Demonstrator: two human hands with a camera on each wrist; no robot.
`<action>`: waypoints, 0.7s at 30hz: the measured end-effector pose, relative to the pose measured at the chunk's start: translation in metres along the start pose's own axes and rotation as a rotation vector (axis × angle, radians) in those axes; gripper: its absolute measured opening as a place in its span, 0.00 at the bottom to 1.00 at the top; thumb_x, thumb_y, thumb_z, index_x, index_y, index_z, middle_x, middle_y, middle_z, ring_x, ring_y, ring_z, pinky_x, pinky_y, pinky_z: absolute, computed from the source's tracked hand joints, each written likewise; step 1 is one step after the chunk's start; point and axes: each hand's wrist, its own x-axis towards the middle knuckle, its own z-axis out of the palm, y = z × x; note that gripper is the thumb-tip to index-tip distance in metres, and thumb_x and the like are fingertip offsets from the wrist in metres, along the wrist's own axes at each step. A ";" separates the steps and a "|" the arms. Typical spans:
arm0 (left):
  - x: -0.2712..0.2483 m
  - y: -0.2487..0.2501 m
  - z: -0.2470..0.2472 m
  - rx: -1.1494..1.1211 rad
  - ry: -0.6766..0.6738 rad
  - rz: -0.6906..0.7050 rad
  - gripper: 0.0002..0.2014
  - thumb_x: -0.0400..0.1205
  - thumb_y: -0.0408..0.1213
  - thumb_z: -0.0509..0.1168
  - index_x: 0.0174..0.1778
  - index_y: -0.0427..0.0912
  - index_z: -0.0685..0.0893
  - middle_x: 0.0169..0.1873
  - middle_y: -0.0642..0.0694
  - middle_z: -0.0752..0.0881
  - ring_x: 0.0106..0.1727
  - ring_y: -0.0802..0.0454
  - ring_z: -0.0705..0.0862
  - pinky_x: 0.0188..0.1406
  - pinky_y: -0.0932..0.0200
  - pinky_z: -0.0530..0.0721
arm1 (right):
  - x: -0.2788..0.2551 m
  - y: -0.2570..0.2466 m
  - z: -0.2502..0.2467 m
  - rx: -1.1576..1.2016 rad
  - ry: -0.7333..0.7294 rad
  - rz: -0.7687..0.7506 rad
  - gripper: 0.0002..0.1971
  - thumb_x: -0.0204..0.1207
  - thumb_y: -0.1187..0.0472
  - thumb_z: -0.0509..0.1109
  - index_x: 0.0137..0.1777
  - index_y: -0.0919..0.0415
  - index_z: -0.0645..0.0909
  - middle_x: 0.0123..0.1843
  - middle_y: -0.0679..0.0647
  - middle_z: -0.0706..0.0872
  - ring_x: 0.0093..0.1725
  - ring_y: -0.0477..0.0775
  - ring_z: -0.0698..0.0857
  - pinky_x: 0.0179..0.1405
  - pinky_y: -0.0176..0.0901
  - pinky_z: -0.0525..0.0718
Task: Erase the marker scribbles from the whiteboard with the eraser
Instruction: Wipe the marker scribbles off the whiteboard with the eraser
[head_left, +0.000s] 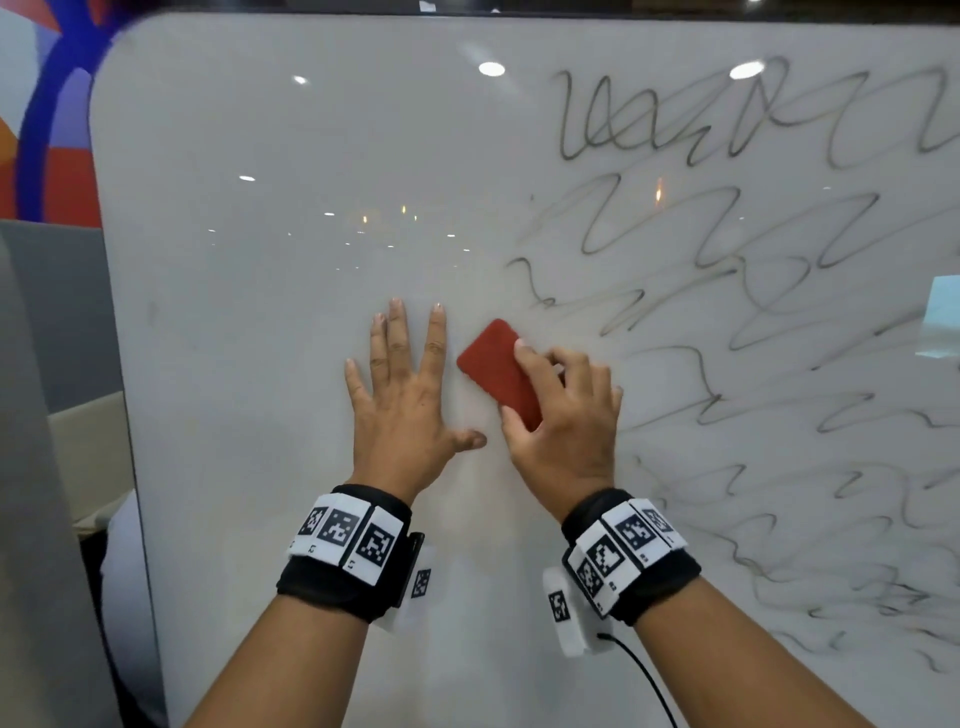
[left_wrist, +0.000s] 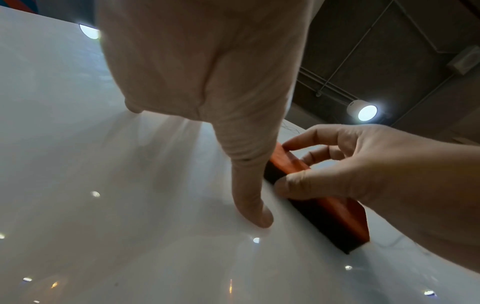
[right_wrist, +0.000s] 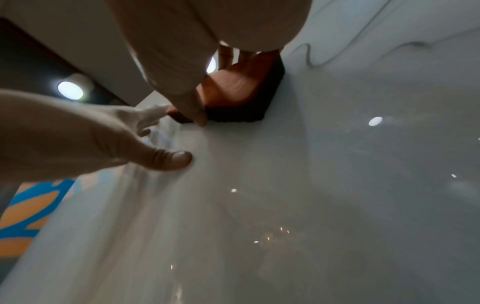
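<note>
- While the right hand (head_left: 563, 415) grips the red rectangular felt-backed eraser (head_left: 496, 366) flat on the white glossy whiteboard (head_left: 260, 208), its long axis tilts up-left.
- Black marker scribbles (head_left: 727, 312) lie to its right; right hand nearer.
- Left hand (head_left: 402, 384) pressed flat with fingers spread, holding nothing.

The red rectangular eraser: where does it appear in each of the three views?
Head: red rectangular eraser just right of centre, on the white glossy whiteboard.
Left wrist: right of centre.
Right wrist: upper centre.
Shared landmark: the right hand gripping it, the flat left hand beside.
</note>
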 end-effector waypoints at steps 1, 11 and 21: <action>0.000 0.000 0.000 -0.008 0.001 0.002 0.70 0.64 0.64 0.78 0.82 0.59 0.25 0.82 0.48 0.23 0.84 0.46 0.27 0.82 0.29 0.42 | -0.004 0.001 0.001 -0.002 -0.040 -0.063 0.34 0.62 0.55 0.82 0.71 0.53 0.80 0.60 0.55 0.80 0.56 0.59 0.77 0.52 0.55 0.76; 0.001 0.000 -0.001 0.015 0.045 -0.008 0.68 0.63 0.64 0.79 0.85 0.57 0.34 0.83 0.47 0.31 0.85 0.45 0.32 0.80 0.28 0.46 | 0.032 0.007 -0.006 -0.007 0.042 -0.011 0.32 0.64 0.54 0.81 0.71 0.53 0.81 0.59 0.55 0.80 0.56 0.60 0.77 0.52 0.54 0.77; 0.032 0.011 -0.024 0.091 0.009 0.044 0.69 0.67 0.64 0.77 0.80 0.58 0.22 0.81 0.46 0.21 0.83 0.43 0.25 0.80 0.27 0.44 | 0.057 0.012 -0.011 -0.015 0.108 0.022 0.32 0.64 0.55 0.80 0.72 0.53 0.80 0.60 0.55 0.79 0.58 0.59 0.74 0.54 0.56 0.76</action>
